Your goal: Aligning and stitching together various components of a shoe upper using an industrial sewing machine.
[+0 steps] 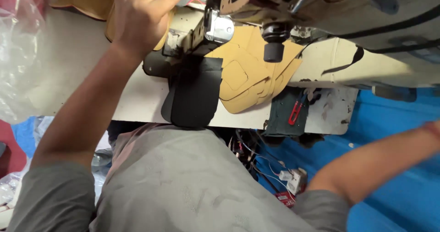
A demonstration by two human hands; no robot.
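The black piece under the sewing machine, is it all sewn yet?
Cut tan pieces already lie stacked beside it. The black piece sits under the sewing machine, hanging over the table edge; its stitching can't be seen. The left hand reaches towards more tan material; the right hand is out of view.

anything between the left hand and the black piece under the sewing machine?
Nothing visible. The left hand rests on tan pieces up-table; the black piece lies below it on the table edge, with open surface between. The right hand is out of view.

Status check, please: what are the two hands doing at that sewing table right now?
Left hand up on tan pieces behind the sewing machine. Right hand out of frame, forearm only. Black piece and tan cutouts lie untouched at the table's edge.
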